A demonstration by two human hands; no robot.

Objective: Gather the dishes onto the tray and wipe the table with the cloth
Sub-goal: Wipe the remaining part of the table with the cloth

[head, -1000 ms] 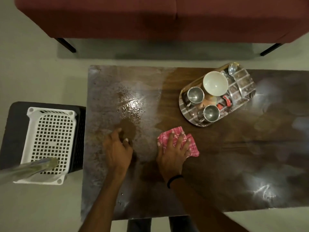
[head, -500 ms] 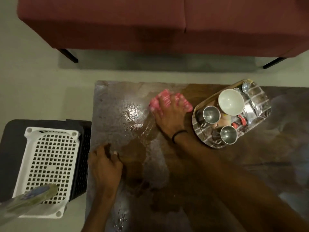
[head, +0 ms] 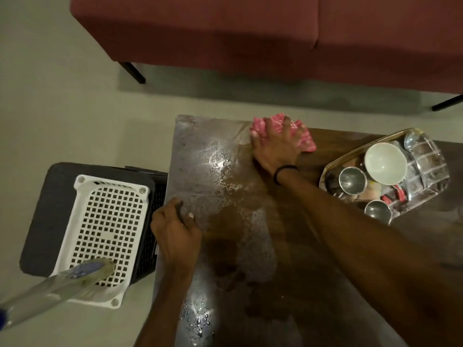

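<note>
My right hand point(head: 275, 149), fingers spread, presses the cloth point(head: 307, 141); left hand point(head: 175, 231), relaxed, rests on the table point(head: 198, 159) edge.

It looked like a home living room: a dark red sofa point(head: 225, 33) on thin black legs stood behind a low wooden table point(head: 250, 259), where a tray point(head: 350, 152) carried steel cups point(head: 352, 180) and a white bowl point(head: 385, 163), and a plastic basket point(head: 107, 221) sat alongside.

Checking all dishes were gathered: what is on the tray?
On the tray: a white bowl, a far steel cup, a near steel cup, a spoon and red items. Whatever lies beneath them is hidden.
</note>
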